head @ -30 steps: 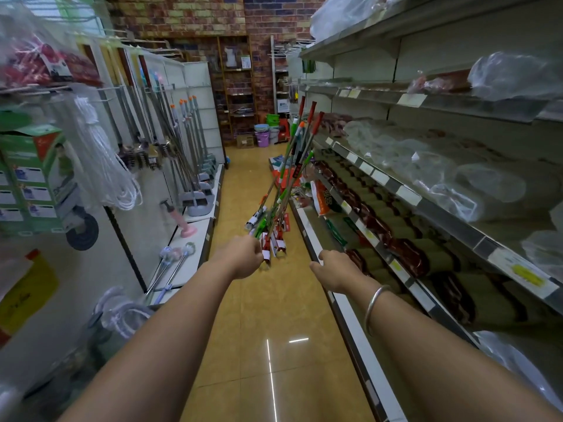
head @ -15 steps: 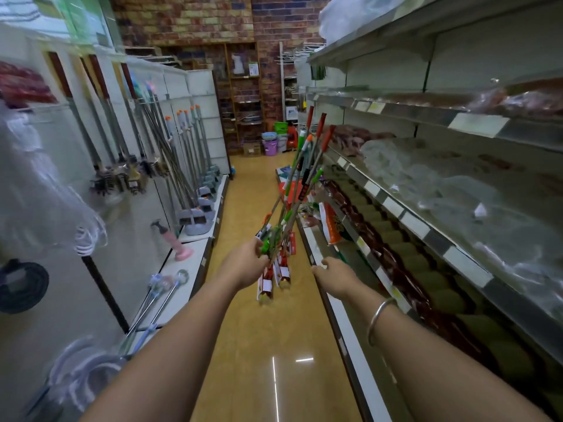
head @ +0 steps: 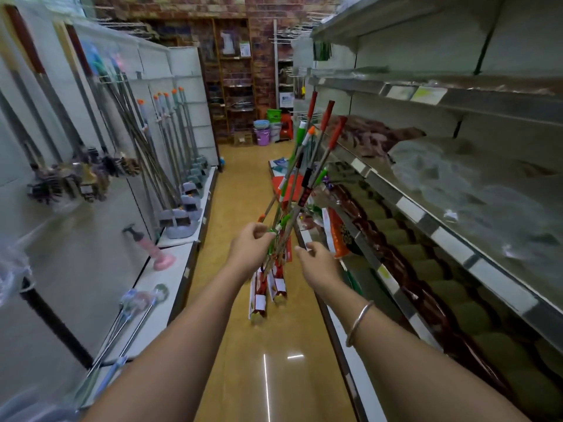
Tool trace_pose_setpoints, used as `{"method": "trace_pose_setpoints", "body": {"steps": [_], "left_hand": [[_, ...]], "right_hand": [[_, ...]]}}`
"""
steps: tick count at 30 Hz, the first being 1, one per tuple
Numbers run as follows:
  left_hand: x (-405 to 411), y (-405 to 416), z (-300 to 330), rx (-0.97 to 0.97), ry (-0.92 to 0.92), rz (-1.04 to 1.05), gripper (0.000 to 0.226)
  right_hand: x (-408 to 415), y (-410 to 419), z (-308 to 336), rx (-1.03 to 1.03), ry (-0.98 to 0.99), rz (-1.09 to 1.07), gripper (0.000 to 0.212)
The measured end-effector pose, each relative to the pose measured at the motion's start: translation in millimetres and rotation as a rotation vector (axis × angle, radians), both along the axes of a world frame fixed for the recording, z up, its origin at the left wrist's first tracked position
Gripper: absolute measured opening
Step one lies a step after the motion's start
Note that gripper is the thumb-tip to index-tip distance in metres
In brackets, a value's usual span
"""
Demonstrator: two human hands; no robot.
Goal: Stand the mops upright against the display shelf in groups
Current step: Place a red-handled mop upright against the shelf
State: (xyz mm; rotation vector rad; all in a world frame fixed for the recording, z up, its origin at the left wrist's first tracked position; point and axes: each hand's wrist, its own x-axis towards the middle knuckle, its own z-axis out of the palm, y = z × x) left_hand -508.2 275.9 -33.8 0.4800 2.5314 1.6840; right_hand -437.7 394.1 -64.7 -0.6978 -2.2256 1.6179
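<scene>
A bundle of mops (head: 300,181) with metal poles and red, green and orange grips leans up and to the right in the middle of the aisle. Their packaged heads (head: 268,287) hang just above the floor. My left hand (head: 251,248) is closed around the poles low down. My right hand (head: 318,263) hovers just right of the bundle with fingers apart, not touching it. The display shelf (head: 179,269) with its white base ledge runs along the left side.
Several grey mops (head: 182,190) stand against the left shelf further along. A pink plunger (head: 155,254) and loose poles (head: 134,312) lie on the near ledge. The right shelving (head: 451,245) holds bagged goods. Buckets (head: 263,132) stand at the aisle's end.
The bundle has tilted more upright and come closer to me. My right hand has moved in toward the poles.
</scene>
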Motion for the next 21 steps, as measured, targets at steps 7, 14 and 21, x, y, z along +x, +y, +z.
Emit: {"method": "trace_pose_setpoints", "body": {"steps": [7,14,21], "left_hand": [[-158,36,0,0.105,-0.009,-0.067,0.015],[-276,93,-13,0.088,-0.031,-0.130,0.023],[-395,161,-37,-0.187,0.053,-0.210,0.028]], "right_hand": [[-146,45,8,-0.080,0.046,-0.069,0.039],[-264,98,-4,-0.148,0.039,-0.156,0.026],[-379,176,-37,-0.091,-0.057,-0.234,0.034]]}}
